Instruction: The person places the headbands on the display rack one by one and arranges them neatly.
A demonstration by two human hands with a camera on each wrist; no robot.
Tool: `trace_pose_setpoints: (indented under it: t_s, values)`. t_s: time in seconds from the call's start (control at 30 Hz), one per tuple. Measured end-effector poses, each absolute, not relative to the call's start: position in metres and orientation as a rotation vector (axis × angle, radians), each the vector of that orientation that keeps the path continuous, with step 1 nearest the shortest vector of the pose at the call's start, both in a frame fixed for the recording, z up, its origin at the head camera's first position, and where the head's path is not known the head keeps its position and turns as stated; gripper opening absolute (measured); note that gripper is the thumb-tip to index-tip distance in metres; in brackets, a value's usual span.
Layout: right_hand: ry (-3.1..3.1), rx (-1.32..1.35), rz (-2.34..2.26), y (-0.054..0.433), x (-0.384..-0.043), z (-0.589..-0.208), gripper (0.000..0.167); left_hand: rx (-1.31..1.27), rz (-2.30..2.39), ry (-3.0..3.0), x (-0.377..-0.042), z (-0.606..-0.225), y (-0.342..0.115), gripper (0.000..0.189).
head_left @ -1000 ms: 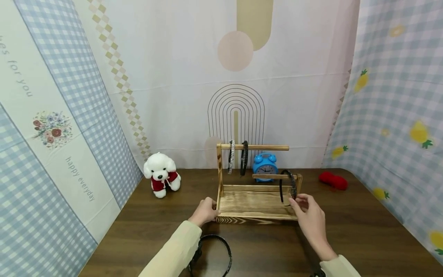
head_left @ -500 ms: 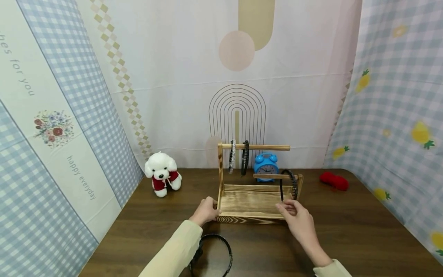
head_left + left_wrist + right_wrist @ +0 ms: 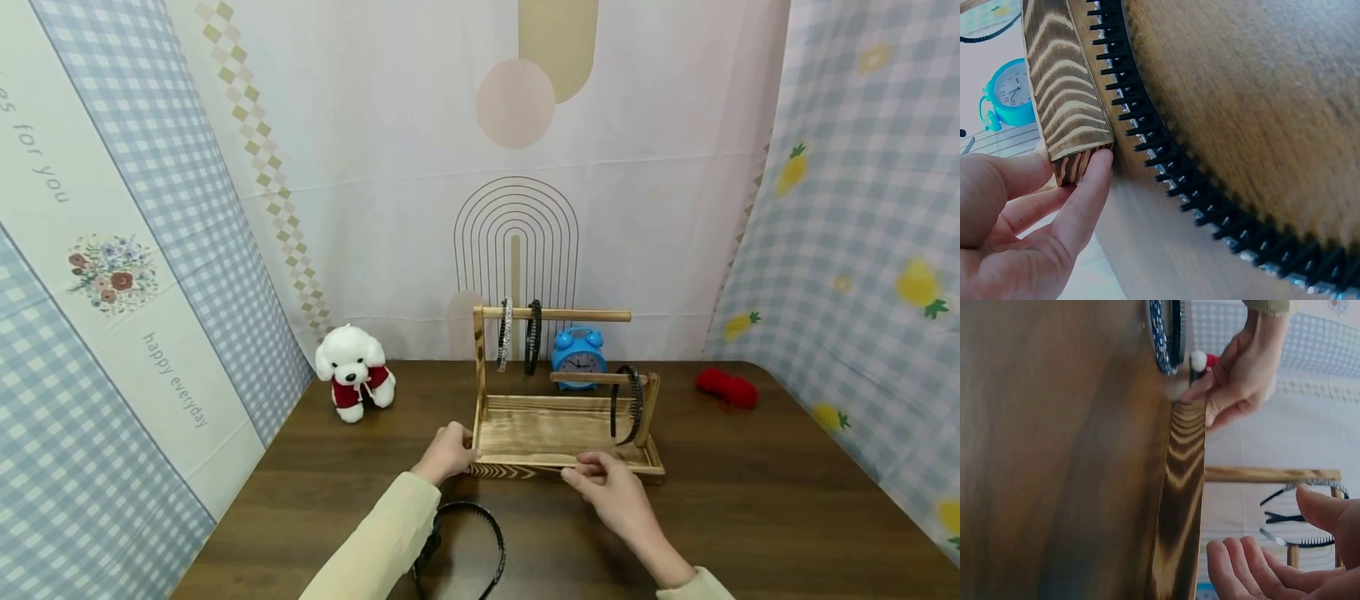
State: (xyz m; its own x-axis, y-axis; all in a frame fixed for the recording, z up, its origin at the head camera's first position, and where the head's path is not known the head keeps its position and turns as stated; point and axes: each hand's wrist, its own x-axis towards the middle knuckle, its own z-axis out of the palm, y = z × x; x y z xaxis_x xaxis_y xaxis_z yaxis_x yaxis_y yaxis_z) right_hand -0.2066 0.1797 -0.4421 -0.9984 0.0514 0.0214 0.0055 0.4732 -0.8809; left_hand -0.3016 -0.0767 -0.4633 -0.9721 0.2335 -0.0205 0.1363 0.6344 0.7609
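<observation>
A wooden headband stand with a tray base and two bars stands on the table. My left hand pinches its front left corner; in the left wrist view, thumb and fingers lie on either side of the wood. My right hand is just in front of the tray's front edge, thumb and fingers apart, holding nothing. A silver headband and a black headband hang from the upper bar. Another black headband hangs on the lower bar's right end. One more toothed headband lies beside my left forearm.
Behind the stand is a blue alarm clock. A white plush dog in a red top sits at the back left, and a red object lies at the back right. Patterned cloths surround the brown table.
My right hand has left the headband on the lower bar and moved left and toward me, to the tray's front edge. My left hand keeps its place at the corner.
</observation>
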Motion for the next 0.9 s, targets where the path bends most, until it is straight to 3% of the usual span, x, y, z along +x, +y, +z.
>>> trace_pose_setpoints:
  t_s: [0.23,0.63,0.9]
  values:
    - [-2.721,0.046,1.705,0.163,-0.200,-0.445,0.051,0.316,1.275,2.724,-0.302,-0.463,-0.076,0.011]
    - [-2.989,0.454,1.764,0.129,-0.192,-0.454,0.036,0.279,1.259,2.718,-0.301,-0.462,-0.074,0.011]
    - [-3.233,0.484,1.548,0.100,-0.198,-0.463,0.034,0.276,1.257,2.725,-0.300,-0.462,-0.075,0.010]
